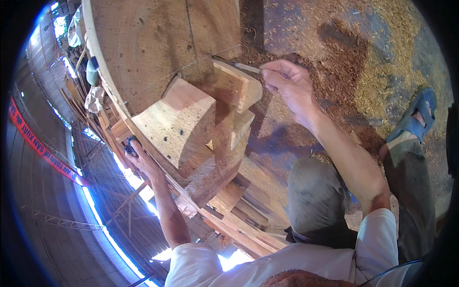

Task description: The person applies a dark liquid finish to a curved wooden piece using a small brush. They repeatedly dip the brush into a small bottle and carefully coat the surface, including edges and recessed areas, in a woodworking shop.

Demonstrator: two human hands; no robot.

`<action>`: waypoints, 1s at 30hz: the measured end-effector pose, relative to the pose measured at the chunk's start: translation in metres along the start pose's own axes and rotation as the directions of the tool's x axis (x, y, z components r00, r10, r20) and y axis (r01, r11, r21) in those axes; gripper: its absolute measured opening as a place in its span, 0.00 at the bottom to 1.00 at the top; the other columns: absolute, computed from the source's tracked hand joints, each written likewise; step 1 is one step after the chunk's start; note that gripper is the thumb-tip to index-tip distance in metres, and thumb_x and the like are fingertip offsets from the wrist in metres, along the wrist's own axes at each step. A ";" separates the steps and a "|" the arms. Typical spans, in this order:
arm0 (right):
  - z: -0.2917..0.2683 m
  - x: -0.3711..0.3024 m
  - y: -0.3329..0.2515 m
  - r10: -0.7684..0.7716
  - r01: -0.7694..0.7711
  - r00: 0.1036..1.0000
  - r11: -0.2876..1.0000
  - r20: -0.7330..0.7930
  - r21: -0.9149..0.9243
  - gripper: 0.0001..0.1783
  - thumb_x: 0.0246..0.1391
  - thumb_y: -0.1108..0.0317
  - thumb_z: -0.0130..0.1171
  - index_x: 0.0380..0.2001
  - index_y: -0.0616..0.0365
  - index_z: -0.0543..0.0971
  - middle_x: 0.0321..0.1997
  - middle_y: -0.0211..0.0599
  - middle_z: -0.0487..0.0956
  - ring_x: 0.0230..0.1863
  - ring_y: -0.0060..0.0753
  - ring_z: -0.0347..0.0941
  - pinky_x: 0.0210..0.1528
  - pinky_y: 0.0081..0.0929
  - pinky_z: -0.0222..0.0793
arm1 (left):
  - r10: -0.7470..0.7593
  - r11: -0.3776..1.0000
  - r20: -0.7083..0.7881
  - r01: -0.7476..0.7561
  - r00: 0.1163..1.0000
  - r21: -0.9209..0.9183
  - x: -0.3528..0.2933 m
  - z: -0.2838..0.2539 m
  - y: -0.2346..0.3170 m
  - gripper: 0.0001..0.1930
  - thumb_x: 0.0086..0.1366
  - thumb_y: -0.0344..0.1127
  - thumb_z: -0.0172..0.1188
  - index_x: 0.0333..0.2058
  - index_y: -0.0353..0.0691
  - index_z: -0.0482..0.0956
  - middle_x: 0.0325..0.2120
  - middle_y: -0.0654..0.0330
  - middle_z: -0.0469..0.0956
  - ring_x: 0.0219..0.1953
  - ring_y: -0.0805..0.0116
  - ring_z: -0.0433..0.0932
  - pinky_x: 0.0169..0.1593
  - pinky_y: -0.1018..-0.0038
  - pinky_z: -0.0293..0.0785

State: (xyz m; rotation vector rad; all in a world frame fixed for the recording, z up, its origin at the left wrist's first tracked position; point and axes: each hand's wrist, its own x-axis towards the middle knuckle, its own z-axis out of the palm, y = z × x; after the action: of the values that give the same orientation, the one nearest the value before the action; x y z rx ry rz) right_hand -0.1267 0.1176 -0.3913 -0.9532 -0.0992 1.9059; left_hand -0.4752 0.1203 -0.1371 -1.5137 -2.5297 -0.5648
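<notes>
My right hand (289, 86) pinches a thin pale stick (247, 68) with a dark far end. That end reaches the top edge of a carved light-wood block (186, 110). The block has a curved, scooped face and a stepped right side, and it lies against a broad wooden board (158, 38). A thin pale line (196, 62) runs slantwise across the board, with a dark line crossing it. At the board's left edge, my left hand (142, 160) is closed round a small dark object (130, 145), mostly hidden by the fingers; its kind I cannot tell.
Sawdust and shavings (397, 48) cover the floor to the right. My sandalled foot (420, 117) and bent knee (315, 196) are there. Stacked wood offcuts (248, 205) lie below the block. A red banner (43, 148) hangs under the roof at left.
</notes>
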 end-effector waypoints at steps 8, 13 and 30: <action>0.010 0.011 -0.009 -0.080 0.080 0.994 0.997 0.078 0.004 0.09 0.69 0.69 0.66 0.48 0.57 0.87 0.38 0.26 0.86 0.39 0.14 0.77 0.44 0.20 0.73 | 0.050 0.992 -0.001 -0.050 0.999 -0.117 -0.005 0.004 0.011 0.24 0.79 0.57 0.58 0.56 0.41 0.70 0.46 0.59 0.75 0.49 0.69 0.75 0.54 0.68 0.73; 0.018 0.017 -0.010 -0.107 0.110 0.989 0.994 0.104 -0.024 0.07 0.71 0.69 0.64 0.48 0.56 0.86 0.38 0.24 0.85 0.38 0.12 0.76 0.42 0.19 0.72 | -0.002 0.997 -0.024 0.000 1.000 -0.083 -0.004 0.004 0.007 0.25 0.80 0.58 0.57 0.57 0.41 0.71 0.48 0.59 0.75 0.50 0.67 0.75 0.57 0.65 0.72; 0.000 0.003 -0.011 -0.015 0.013 0.998 0.999 0.053 0.039 0.06 0.68 0.71 0.66 0.45 0.56 0.86 0.33 0.24 0.83 0.31 0.12 0.69 0.32 0.20 0.65 | -0.053 0.998 0.018 0.053 0.998 -0.028 -0.004 0.003 0.008 0.29 0.79 0.60 0.56 0.63 0.41 0.68 0.53 0.56 0.75 0.54 0.64 0.75 0.59 0.64 0.72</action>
State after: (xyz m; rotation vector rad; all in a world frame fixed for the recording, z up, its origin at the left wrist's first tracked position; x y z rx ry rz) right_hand -0.1194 0.1258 -0.3875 -0.8737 -0.0993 1.9141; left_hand -0.4661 0.1219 -0.1388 -1.4707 -2.5927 -0.6000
